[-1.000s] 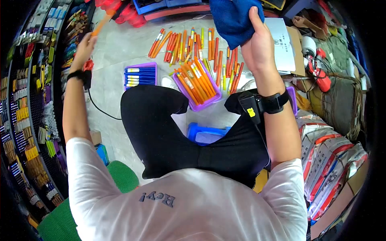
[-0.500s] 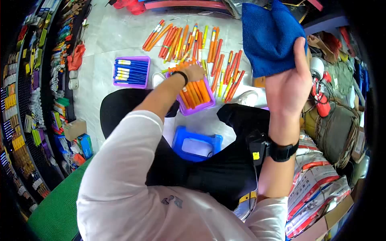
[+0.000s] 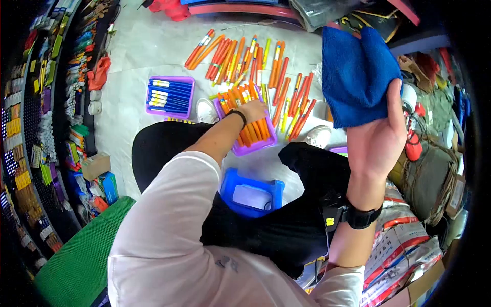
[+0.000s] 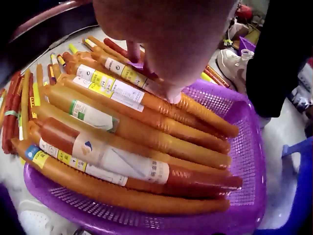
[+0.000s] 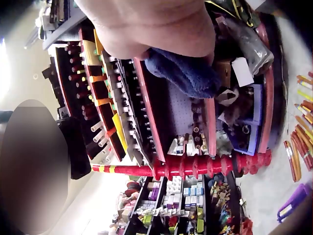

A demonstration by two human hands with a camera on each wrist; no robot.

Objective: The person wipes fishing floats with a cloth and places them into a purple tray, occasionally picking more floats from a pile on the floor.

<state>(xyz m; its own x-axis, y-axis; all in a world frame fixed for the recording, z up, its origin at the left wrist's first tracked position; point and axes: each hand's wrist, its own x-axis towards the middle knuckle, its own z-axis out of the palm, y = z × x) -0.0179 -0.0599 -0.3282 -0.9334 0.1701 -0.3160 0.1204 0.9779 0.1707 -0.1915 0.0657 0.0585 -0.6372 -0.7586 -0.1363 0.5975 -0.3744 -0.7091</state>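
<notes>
In the head view my left hand [image 3: 253,109] reaches over a purple basket [image 4: 254,161] filled with long orange tubes [image 4: 166,203] with printed labels. The left wrist view has the thumb and fingers closing around an orange tube at the basket's far side; the fingertips are partly hidden. At the right, my right hand [image 3: 376,143] is raised, palm up, holding a blue cloth [image 3: 360,82]. The cloth covers most of its fingers, while the thumb stands along the cloth's edge. In the right wrist view the same cloth is bunched under the hand.
Loose red, orange and yellow tubes [image 3: 240,56] lie on the floor past the basket. A second purple basket [image 3: 193,97] holds blue tubes [image 3: 171,94]. A blue plastic object [image 3: 255,192] sits between the legs. Shelves line the left; packed bags [image 3: 394,256] lie at right.
My left hand has come from the upper left, where it held an orange tube, down to the basket. The right hand with the cloth has shifted right and lower in view.
</notes>
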